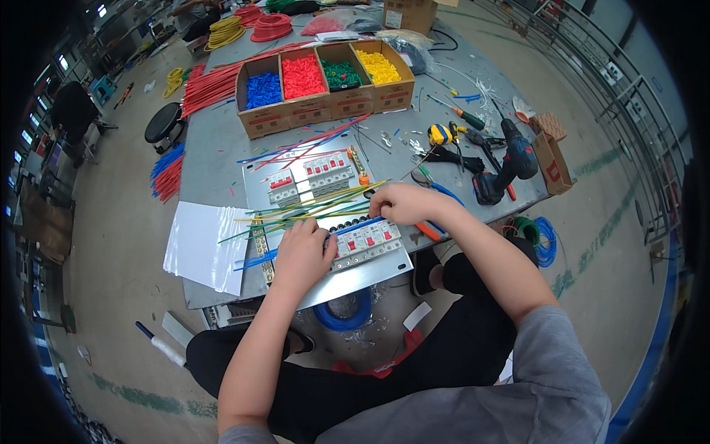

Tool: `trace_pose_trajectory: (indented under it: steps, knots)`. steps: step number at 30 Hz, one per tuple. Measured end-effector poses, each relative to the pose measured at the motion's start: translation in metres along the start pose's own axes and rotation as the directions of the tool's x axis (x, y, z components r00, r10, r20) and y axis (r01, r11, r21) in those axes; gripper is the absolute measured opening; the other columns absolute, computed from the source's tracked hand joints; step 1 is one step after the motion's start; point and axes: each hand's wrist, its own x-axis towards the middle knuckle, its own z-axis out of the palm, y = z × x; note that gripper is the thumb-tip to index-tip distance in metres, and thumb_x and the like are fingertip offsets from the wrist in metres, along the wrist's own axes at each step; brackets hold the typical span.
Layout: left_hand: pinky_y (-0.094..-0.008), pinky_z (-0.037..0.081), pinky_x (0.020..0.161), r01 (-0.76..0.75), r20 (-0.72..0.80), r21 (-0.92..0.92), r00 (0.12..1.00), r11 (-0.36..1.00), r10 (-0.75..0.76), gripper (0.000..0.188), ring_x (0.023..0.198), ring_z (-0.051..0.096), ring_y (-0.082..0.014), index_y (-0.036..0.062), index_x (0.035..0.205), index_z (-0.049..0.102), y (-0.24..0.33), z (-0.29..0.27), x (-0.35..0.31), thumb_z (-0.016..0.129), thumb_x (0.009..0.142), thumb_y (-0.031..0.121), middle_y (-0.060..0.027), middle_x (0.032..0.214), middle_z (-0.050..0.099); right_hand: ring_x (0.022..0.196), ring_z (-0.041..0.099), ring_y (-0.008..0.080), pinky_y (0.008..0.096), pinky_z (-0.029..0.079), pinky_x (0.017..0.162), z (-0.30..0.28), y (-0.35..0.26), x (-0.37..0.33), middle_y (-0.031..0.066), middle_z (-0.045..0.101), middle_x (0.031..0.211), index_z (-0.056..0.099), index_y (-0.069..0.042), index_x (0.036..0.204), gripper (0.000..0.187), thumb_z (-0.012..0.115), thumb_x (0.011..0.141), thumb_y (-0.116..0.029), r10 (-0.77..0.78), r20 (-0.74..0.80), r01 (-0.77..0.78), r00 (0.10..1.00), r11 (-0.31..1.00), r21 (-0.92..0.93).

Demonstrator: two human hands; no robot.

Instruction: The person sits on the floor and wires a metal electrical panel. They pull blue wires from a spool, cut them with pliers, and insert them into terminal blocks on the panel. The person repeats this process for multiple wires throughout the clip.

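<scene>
A metal mounting plate (340, 286) lies at the table's near edge. On its near part is a row of circuit breakers (367, 242) with red switches. A blue wire (353, 226) runs along the far side of that row. My left hand (299, 251) is closed on this wire at the row's left end, and its fingertips are partly hidden. My right hand (403, 203) pinches the wire near the row's right end. Yellow and green wires (310, 204) lie loose across the plate just beyond both hands. Farther back are more circuit breakers (328, 171).
A divided cardboard box (307, 112) holds blue, red, green and yellow sleeves. To the right lie a cordless drill (510, 163), a yellow tape measure (441, 134) and a screwdriver (469, 118). White sheets (203, 248) lie at the left. Bundled red wires (214, 85) lie behind.
</scene>
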Motion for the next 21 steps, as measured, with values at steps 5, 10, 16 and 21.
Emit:
trace_pose_trajectory:
  steps: [5, 10, 16, 21]
  knots:
    - [-0.0446, 0.05, 0.086, -0.004, -0.044, 0.019, 0.999, 1.0, 0.005, 0.022, 0.097, 0.062, -0.0307, 0.0024, 0.095, 0.074, -0.001, 0.001, -0.002, 0.066, 0.096, 0.023, -0.0135, 0.095, 0.065, 0.105, 0.071, 0.0282, 0.0398, 0.055, 0.094, -0.006, -0.002, -0.001, 0.0154, 0.075, 0.112, 0.074, -0.004, 0.115, 0.031, 0.053, 0.094, -0.012, 0.027, 0.049, -0.028, 0.998, 0.999, 0.021]
    - [-0.045, 0.049, 0.089, -0.073, -0.082, 0.058, 0.994, 0.996, 0.078, 0.021, 0.1, 0.061, -0.0318, 0.0026, 0.101, 0.072, 0.002, 0.0, -0.002, 0.064, 0.096, 0.022, -0.0141, 0.1, 0.064, 0.106, 0.07, 0.0266, 0.0384, 0.054, 0.095, -0.015, 0.018, 0.001, 0.0144, 0.074, 0.113, 0.069, -0.004, 0.126, 0.036, 0.049, 0.1, -0.018, 0.166, 0.052, -0.169, 0.985, 0.985, 0.042]
    - [-0.0452, 0.048, 0.092, 0.002, -0.005, 0.013, 1.0, 1.0, -0.002, 0.022, 0.104, 0.061, -0.0329, 0.0035, 0.106, 0.072, 0.002, 0.002, -0.001, 0.062, 0.097, 0.021, -0.0142, 0.104, 0.065, 0.103, 0.071, 0.0237, 0.0375, 0.055, 0.091, -0.016, 0.025, -0.003, 0.0126, 0.074, 0.109, 0.068, -0.004, 0.126, 0.036, 0.048, 0.104, -0.024, 0.149, 0.076, -0.156, 0.986, 0.983, 0.093]
    - [-0.0448, 0.049, 0.096, 0.046, 0.024, -0.031, 0.999, 0.998, -0.046, 0.026, 0.107, 0.062, -0.0341, 0.0038, 0.11, 0.072, -0.001, 0.004, 0.002, 0.059, 0.098, 0.022, -0.0145, 0.111, 0.067, 0.092, 0.072, 0.0192, 0.0363, 0.057, 0.083, -0.004, 0.031, 0.003, 0.0093, 0.073, 0.102, 0.069, -0.004, 0.123, 0.035, 0.05, 0.106, -0.028, 0.108, 0.084, -0.118, 0.991, 0.985, 0.125]
